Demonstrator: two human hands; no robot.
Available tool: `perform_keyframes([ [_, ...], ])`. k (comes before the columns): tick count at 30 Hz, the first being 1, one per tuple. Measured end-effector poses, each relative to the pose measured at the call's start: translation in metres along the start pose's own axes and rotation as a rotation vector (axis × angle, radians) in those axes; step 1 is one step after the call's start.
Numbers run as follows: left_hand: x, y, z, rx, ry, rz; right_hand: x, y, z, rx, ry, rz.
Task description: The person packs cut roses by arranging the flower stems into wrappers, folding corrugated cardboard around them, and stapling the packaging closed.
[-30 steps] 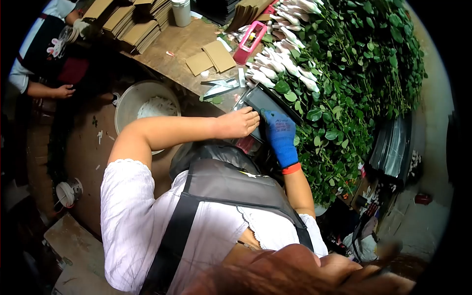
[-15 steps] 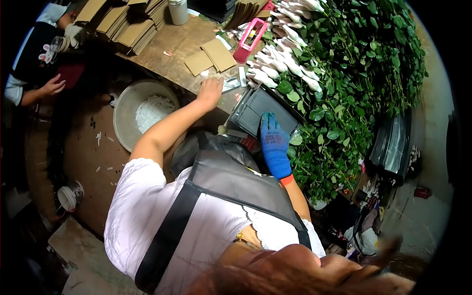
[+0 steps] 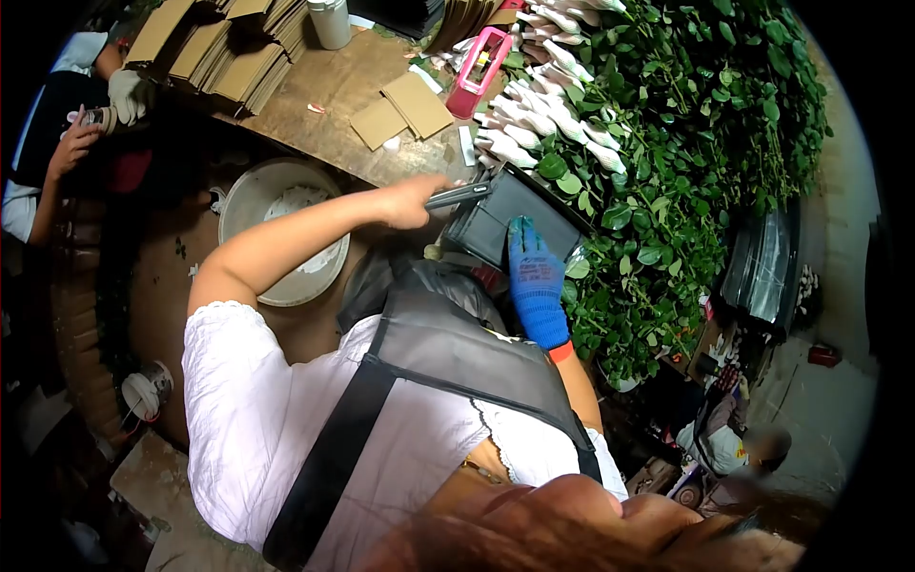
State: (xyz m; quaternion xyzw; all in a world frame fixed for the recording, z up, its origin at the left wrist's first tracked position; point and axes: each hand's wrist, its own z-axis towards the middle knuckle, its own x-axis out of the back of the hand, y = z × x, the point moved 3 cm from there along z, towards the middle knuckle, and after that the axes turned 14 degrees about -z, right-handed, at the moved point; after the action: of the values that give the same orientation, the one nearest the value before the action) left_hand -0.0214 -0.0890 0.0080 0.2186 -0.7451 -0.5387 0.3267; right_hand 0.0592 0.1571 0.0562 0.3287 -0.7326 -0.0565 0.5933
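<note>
My left hand, bare, is closed round a slim dark stapler with a small light mark on it. The stapler points right, its tip over the left edge of a dark grey rectangular panel. On my right hand is a blue knit glove; its fingers lie stretched out at the panel's lower edge. What lies beneath the panel is hidden. Just beyond the panel, flower heads in white net sleeves lie in a row, their leafy green stems spreading to the right.
On the wooden table are cardboard pieces, a pink tape dispenser, stacked cardboard and a white container. A large tub with white scraps stands below. At far left, another person's hands hold a roll.
My left hand has gone from resting on the table to holding the stapler, moving down and right to the panel's edge. My gloved right hand has barely moved. The other person's hands came together.
</note>
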Motion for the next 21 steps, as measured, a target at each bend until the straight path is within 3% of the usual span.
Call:
perform_keyframes([
  [2, 0.011, 0.021, -0.002, 0.207, -0.122, -0.145, 0.002, 0.001, 0.0, 0.006, -0.024, -0.01],
  [9, 0.023, 0.023, 0.004, 0.111, -0.196, 0.003, 0.011, 0.001, 0.0, -0.018, -0.046, 0.0],
  [11, 0.02, 0.026, 0.002, 0.131, -0.199, 0.106, 0.006, 0.002, -0.001, -0.007, 0.062, 0.023],
  [14, 0.004, 0.018, 0.006, 0.058, -0.154, 0.143, 0.004, 0.005, -0.009, 0.037, 0.194, 0.079],
  [16, -0.002, 0.028, 0.008, 0.139, -0.096, 0.269, -0.013, 0.005, -0.005, 0.018, 0.372, 0.081],
  [18, -0.013, 0.011, 0.01, 0.137, -0.007, 0.47, -0.019, 0.005, 0.0, 0.034, 0.258, 0.036],
  [21, -0.012, 0.017, -0.002, 0.188, 0.066, 0.458, -0.005, 0.002, 0.0, 0.038, 0.242, 0.076],
])
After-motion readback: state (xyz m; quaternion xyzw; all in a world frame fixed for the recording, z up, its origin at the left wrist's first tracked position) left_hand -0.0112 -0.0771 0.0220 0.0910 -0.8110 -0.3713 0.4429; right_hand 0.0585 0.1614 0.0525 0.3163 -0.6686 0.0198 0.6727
